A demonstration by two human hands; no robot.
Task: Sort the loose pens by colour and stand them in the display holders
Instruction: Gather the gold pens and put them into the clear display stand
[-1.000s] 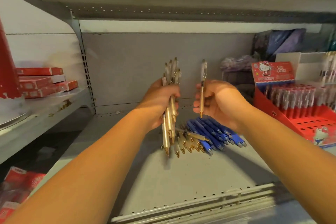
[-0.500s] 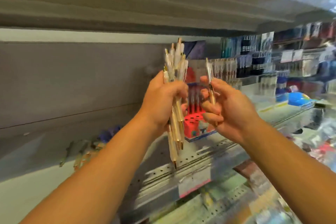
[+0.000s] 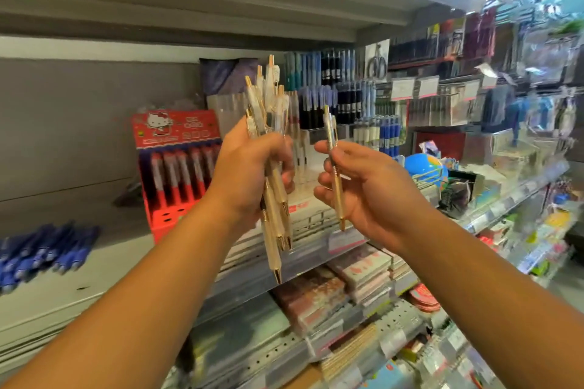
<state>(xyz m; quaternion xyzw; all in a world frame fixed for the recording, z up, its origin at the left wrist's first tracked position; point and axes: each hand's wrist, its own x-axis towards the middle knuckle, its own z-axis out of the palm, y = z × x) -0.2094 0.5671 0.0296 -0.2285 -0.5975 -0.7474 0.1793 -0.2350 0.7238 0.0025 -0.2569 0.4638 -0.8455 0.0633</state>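
Both hands carry gold pens - clear pale upper barrels with gold clips and clickers, glittery gold lower barrels, gold tips pointing down. The left hand grips a bundle of them upright, fingers clenched round the middle. The tops fan out above the fist and the tips stick out below at uneven heights. Count in the bundle: at least five, but they overlap, so the exact number can't be told. The right hand holds one single gold pen of the same look, pinched between thumb and fingertips near its middle, roughly upright, tip down. The hands are near each other but not touching, in the air in front of the shelf.

On the shelf behind the left hand stands one red Hello Kitty display holder. Red pens stand in it - about six seen, and the row runs behind the left wrist. Far left on the shelf lies a pile of loose blue pens, too blurred to count. Behind the hands are racks of pens in blue and black.
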